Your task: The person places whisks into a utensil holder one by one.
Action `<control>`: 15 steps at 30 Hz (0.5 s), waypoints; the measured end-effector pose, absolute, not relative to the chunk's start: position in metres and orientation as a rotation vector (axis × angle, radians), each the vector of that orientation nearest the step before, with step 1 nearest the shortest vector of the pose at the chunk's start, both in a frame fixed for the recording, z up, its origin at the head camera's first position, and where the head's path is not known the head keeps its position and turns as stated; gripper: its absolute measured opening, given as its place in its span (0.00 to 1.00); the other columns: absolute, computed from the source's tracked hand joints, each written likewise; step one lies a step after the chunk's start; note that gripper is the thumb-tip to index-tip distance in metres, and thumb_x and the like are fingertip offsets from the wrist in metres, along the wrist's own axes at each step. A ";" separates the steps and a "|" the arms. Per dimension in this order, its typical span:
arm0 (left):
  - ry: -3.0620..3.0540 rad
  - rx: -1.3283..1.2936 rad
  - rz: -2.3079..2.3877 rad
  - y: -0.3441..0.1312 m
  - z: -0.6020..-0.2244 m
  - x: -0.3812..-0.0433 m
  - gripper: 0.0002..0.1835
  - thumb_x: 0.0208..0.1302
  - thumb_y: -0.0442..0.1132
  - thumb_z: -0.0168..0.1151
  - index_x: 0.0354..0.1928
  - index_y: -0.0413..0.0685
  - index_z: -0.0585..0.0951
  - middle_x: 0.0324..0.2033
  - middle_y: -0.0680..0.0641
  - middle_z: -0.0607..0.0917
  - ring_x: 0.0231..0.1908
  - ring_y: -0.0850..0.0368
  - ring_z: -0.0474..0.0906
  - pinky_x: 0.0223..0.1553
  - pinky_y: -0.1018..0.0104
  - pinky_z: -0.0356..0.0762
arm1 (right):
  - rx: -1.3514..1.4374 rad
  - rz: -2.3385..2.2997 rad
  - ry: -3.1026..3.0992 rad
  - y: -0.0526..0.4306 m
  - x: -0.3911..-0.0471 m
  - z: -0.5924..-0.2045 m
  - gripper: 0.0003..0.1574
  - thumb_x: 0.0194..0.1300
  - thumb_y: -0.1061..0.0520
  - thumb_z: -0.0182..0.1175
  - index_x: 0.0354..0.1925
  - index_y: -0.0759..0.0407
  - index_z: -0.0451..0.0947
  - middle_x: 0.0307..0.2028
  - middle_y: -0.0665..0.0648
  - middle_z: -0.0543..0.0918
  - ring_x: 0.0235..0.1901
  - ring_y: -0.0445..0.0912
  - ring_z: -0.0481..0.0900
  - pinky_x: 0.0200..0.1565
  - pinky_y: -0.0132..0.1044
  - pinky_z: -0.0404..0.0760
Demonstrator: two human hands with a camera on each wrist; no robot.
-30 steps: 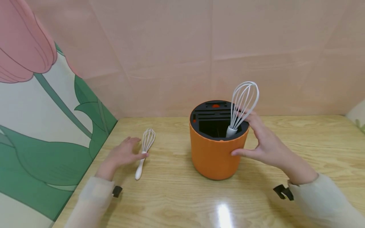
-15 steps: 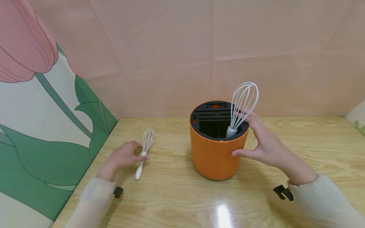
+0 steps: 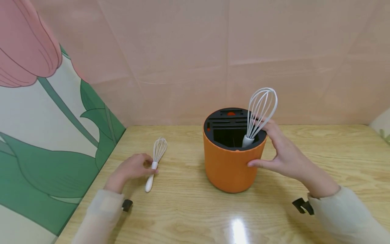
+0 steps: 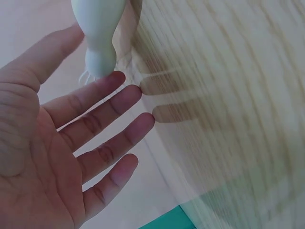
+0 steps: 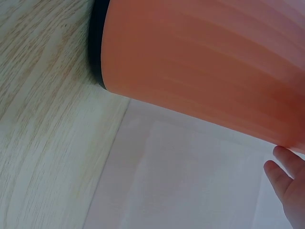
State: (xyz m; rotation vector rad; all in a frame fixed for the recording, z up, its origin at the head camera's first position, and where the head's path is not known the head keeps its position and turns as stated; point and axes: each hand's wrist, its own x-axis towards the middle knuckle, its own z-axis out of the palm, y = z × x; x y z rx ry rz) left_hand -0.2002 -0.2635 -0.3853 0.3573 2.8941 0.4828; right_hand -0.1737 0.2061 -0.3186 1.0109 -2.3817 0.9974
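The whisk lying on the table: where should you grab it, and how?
Probably its white handle, near the wires, coming down from the left: it lies flat, the handle narrows there, and the left hand reaches it from that side.

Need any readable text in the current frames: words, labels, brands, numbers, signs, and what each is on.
None: no readable text in any of the three views.
Orange holder: no lettering on the sides in view; its black top shows slots and red-orange spots, no characters I can make out.
Big whisk and small whisk: no marking visible.
Tulip print: picture only.
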 end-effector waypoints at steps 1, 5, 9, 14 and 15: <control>2.896 0.374 0.477 -0.263 -0.385 -0.201 0.23 0.56 0.54 0.73 0.45 0.45 0.84 0.42 0.48 0.87 0.43 0.53 0.82 0.49 0.50 0.80 | 1.007 0.996 -2.383 0.206 -0.174 -0.319 0.75 0.34 0.59 0.85 0.76 0.52 0.54 0.76 0.54 0.54 0.75 0.39 0.51 0.67 0.17 0.52; 2.891 0.432 0.477 -0.263 -0.384 -0.203 0.18 0.56 0.50 0.74 0.42 0.46 0.85 0.38 0.49 0.87 0.40 0.55 0.80 0.47 0.53 0.80 | 0.995 1.001 -2.381 0.206 -0.173 -0.320 0.75 0.34 0.59 0.85 0.76 0.52 0.54 0.76 0.55 0.54 0.75 0.39 0.51 0.68 0.17 0.52; 2.864 0.449 0.525 -0.263 -0.384 -0.206 0.15 0.57 0.47 0.73 0.39 0.45 0.83 0.31 0.52 0.83 0.33 0.58 0.75 0.39 0.61 0.76 | 0.987 1.001 -2.373 0.207 -0.172 -0.320 0.75 0.34 0.60 0.85 0.76 0.53 0.54 0.76 0.56 0.55 0.75 0.38 0.51 0.68 0.17 0.52; 2.822 0.489 0.596 -0.263 -0.384 -0.205 0.12 0.58 0.41 0.73 0.36 0.43 0.81 0.23 0.52 0.78 0.27 0.61 0.71 0.31 0.68 0.71 | 1.005 0.980 -2.361 0.207 -0.174 -0.319 0.75 0.33 0.58 0.86 0.76 0.54 0.56 0.76 0.56 0.55 0.75 0.39 0.51 0.68 0.18 0.52; 2.814 0.485 0.608 -0.263 -0.384 -0.205 0.12 0.58 0.41 0.73 0.36 0.42 0.81 0.23 0.52 0.78 0.26 0.61 0.71 0.30 0.69 0.71 | 1.009 0.979 -2.359 0.206 -0.174 -0.319 0.75 0.33 0.58 0.86 0.75 0.54 0.56 0.76 0.56 0.56 0.75 0.39 0.51 0.69 0.19 0.52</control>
